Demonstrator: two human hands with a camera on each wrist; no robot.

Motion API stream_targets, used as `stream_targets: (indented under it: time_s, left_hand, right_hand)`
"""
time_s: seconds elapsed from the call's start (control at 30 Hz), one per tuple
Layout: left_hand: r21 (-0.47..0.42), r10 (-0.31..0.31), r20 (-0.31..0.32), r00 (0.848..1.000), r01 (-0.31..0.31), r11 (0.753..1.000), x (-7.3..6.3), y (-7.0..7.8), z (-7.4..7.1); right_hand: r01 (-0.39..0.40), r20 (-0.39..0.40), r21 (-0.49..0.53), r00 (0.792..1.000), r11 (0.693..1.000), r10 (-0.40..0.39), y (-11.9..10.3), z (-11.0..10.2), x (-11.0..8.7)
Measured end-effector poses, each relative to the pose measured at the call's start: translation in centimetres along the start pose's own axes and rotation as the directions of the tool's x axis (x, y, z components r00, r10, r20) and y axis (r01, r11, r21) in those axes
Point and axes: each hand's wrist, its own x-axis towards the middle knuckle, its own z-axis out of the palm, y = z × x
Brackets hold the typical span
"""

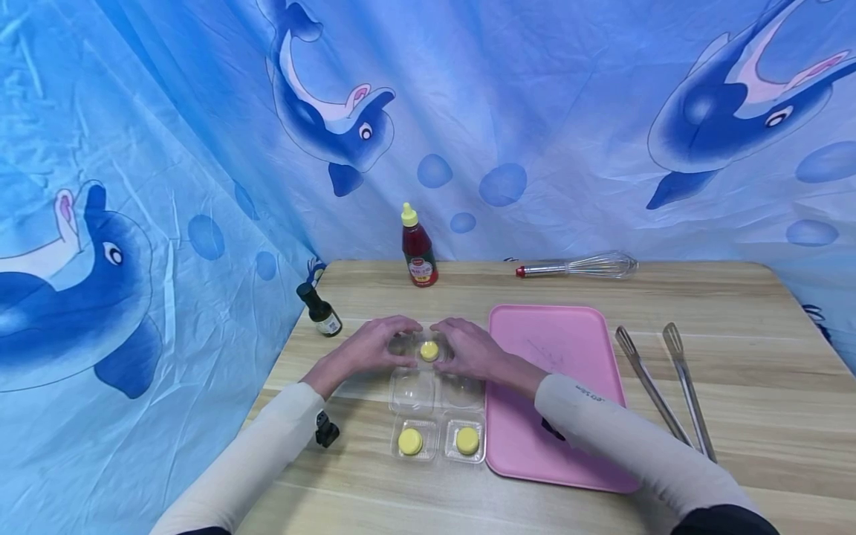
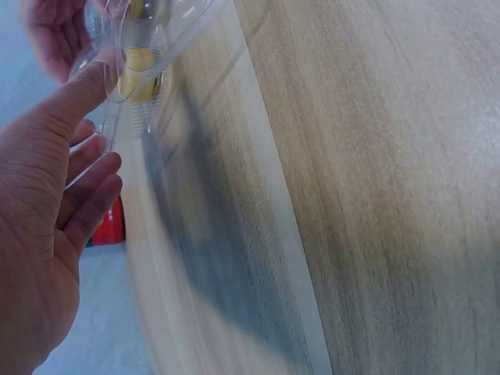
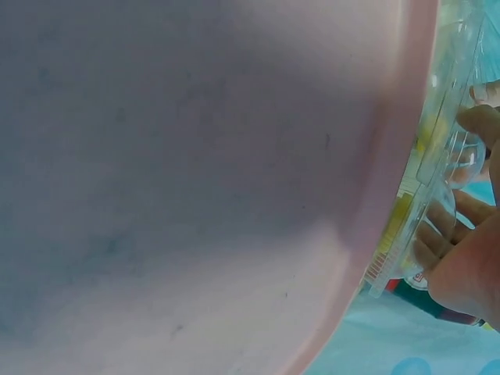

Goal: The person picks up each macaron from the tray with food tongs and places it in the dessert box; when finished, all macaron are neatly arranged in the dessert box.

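Observation:
My left hand [image 1: 374, 345] and right hand [image 1: 473, 351] hold a transparent plastic box [image 2: 117, 117] between them, thumbs toward me and fingers curved round its far side. A round yellow piece [image 1: 429, 351] shows between the hands. In the right wrist view, domed transparent plastic [image 3: 466, 156] lies under the right fingers, with a yellow piece [image 3: 397, 220] below it. Nearer me, two square transparent trays each bear a yellow piece, one left [image 1: 411, 441] and one right [image 1: 467, 441]. Behind them are two transparent lids [image 1: 412, 391]. The hands partly hide the held box.
A pink tray [image 1: 528, 446] lies under my right forearm, with metal tongs [image 1: 689, 386] to its right. A whisk [image 1: 582, 266] and a red sauce bottle [image 1: 419, 253] are at the table's back edge. A dark bottle [image 1: 321, 312] stands left of my left hand.

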Motion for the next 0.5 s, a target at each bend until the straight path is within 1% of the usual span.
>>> stream_targets:
  time_s: [0.33,0.5]
  left_hand:
    - [0.077,0.029,-0.004,1.0,-0.029,0.997,0.13,0.35,-0.12]
    - [0.111,0.026,0.007,1.0,-0.026,0.993,0.23,0.62,-0.23]
  right_hand:
    - [0.002,0.021,-0.005,1.0,1.0,-0.002,-0.11,-0.25,0.15]
    - [-0.015,0.025,-0.006,1.0,1.0,0.016,-0.29,-0.36,0.18]
